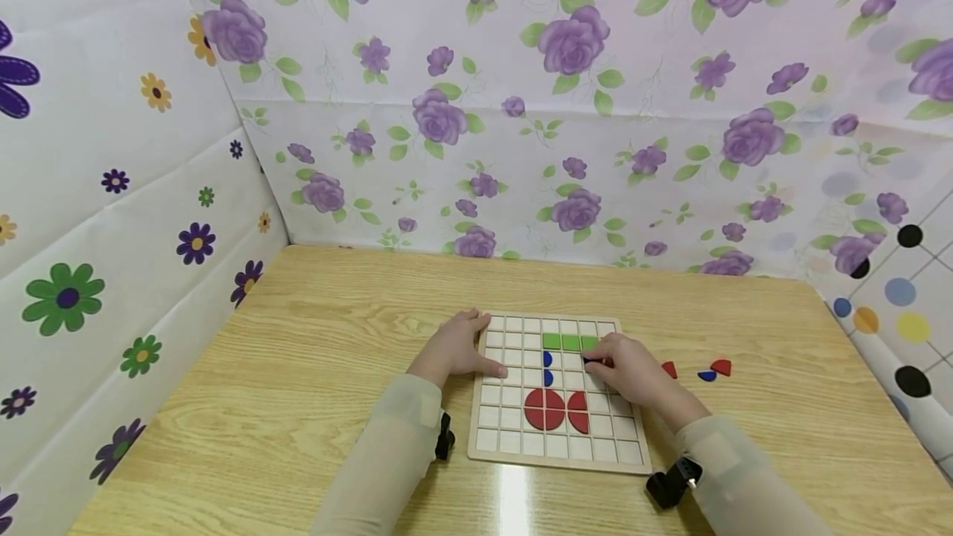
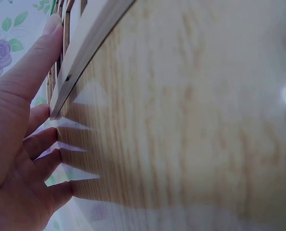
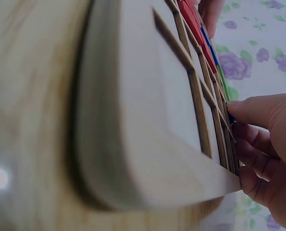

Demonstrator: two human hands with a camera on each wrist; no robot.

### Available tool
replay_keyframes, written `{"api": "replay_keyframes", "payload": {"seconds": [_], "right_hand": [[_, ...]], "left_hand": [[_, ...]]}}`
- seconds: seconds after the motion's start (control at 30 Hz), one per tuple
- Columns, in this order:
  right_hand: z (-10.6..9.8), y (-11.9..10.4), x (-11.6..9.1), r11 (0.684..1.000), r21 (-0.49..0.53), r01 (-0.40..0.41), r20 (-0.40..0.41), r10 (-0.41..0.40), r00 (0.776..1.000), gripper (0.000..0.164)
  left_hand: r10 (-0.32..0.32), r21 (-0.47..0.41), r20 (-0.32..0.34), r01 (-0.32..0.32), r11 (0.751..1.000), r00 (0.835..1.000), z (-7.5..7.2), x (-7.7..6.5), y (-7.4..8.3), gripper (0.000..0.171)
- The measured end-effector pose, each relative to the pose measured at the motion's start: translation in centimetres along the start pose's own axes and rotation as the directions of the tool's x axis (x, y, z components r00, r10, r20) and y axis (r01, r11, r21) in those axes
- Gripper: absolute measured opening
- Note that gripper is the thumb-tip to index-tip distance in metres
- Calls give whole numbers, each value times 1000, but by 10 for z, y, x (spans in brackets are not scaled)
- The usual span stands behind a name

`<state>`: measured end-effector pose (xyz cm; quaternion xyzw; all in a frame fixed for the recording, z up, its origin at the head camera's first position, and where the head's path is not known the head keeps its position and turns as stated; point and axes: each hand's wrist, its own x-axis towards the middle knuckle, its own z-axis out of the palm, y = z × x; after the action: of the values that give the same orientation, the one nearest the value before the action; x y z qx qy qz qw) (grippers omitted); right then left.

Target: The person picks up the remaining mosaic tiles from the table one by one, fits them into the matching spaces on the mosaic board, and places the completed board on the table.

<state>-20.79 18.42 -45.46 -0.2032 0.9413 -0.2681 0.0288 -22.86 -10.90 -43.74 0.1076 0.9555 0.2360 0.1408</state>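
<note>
A square wooden grid board [image 1: 512, 461] lies on the table with coloured flat pieces in its cells. My left hand [image 1: 457, 347] rests at its left edge, fingers spread, with the thumb [image 2: 49, 50] laid over the frame onto the grid. My right hand [image 1: 627, 364] pinches a small dark blue piece [image 1: 586, 360] over the cells just below the green squares [image 1: 570, 342]; its shape is mostly hidden by the fingers. Two blue pieces [image 1: 548, 377] with rounded edges sit left of it. Lower down are a red circle of quarter pieces [image 1: 544, 409] and a red half circle [image 1: 578, 413].
On the table [image 1: 357, 337], right of the board, lie a red quarter piece [image 1: 721, 366], a small blue piece [image 1: 706, 375] and another red piece [image 1: 669, 370], partly behind the right wrist. Flower-patterned cloth [image 1: 514, 164] hangs behind the table; more cloth stands at both sides.
</note>
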Motion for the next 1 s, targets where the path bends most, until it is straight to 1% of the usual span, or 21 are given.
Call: {"api": "replay_keyframes", "payload": {"seconds": [0.23, 0.5, 0.7, 0.83, 1.0], "right_hand": [[1, 1, -2, 1000, 3, -6, -31, 6, 1000, 20], [1, 1, -8, 1000, 29, -11, -33, 12, 999, 18], [0, 2, -11, 998, 63, -30, -11, 31, 999, 19], [-2, 2, -15, 993, 102, -59, -4, 60, 998, 22], [-5, 3, -20, 987, 145, -72, -36, 78, 996, 23]], "left_hand": [[4, 2, 3, -4, 1000, 1000, 1, 1, 0, 102], [-2, 3, 0, 2, 1000, 1000, 2, 1, -1, 102], [-10, -4, 1, 10, 1000, 1000, 1, 0, 0, 102], [-11, -4, -1, 11, 1000, 1000, 1, 0, 0, 102], [-13, -14, -3, 13, 1000, 1000, 1, 0, 2, 102]]}}
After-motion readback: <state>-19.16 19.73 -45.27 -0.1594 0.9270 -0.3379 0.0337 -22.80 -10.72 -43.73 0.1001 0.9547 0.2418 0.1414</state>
